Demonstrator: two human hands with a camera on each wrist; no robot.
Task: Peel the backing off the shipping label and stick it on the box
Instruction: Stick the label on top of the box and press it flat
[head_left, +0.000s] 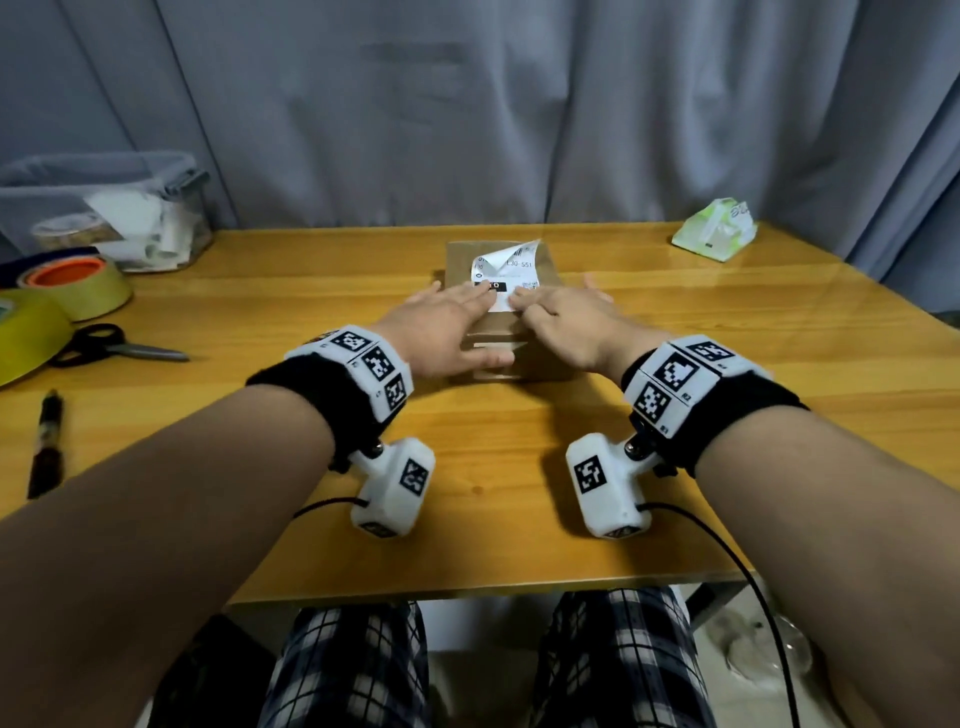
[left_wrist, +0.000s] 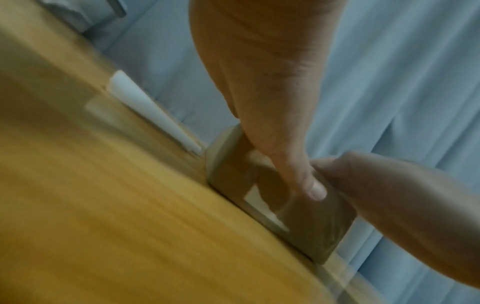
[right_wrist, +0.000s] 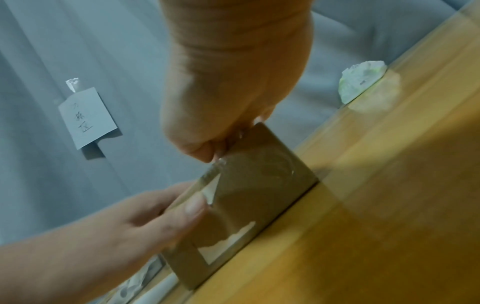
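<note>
A small brown cardboard box (head_left: 540, 332) stands in the middle of the wooden table (head_left: 519, 441). The white printed shipping label (head_left: 514, 270) lies on the box's top, and its far corner curls up off the cardboard. My left hand (head_left: 457, 312) lays straight fingers on the label's near left part, while its thumb (left_wrist: 309, 183) rests against the box's front face (left_wrist: 311, 226). My right hand (head_left: 556, 312) presses flat fingers on the label's near right part. In the right wrist view its fingertips (right_wrist: 215, 150) meet the box's top edge (right_wrist: 254, 181). The backing is not in view.
Tape rolls (head_left: 78, 280), black scissors (head_left: 119, 348) and a marker (head_left: 47, 441) lie at the table's left. Behind them, at the back left, stands a clear bin (head_left: 104, 208). A green tissue pack (head_left: 714, 228) sits at the back right. A grey curtain hangs behind the table.
</note>
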